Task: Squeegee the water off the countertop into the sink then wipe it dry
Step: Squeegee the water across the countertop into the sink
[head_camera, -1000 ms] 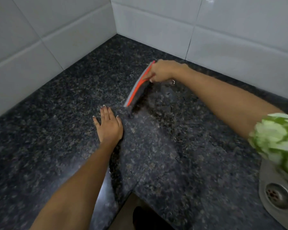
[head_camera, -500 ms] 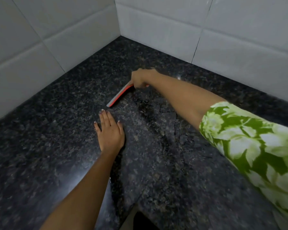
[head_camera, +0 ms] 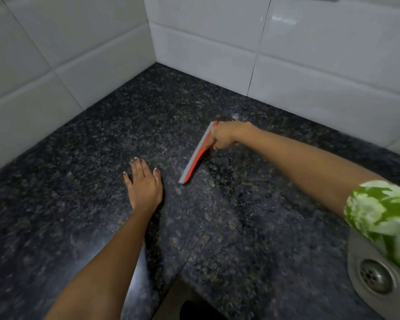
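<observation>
An orange squeegee point(head_camera: 194, 161) with a grey rubber blade stands on its edge on the dark speckled granite countertop point(head_camera: 79, 181), running diagonally from upper right to lower left. My right hand point(head_camera: 224, 135) is closed around its upper end. Wet patches and streaks glisten on the stone just right of the blade. My left hand point(head_camera: 143, 183) lies flat on the counter, fingers together, a short way left of the blade's lower tip and not touching it. The steel sink point(head_camera: 376, 276) with its round drain shows at the lower right corner, partly hidden by my green-and-white sleeve.
White tiled walls point(head_camera: 206, 42) meet in a corner behind the counter. The counter's front edge has an inner corner at the bottom centre, with floor and a dark shape below it.
My right hand has pulled the squeegee back to the right, toward the sink side, after reaching further left half a second ago. My left hand has stayed flat in place.
</observation>
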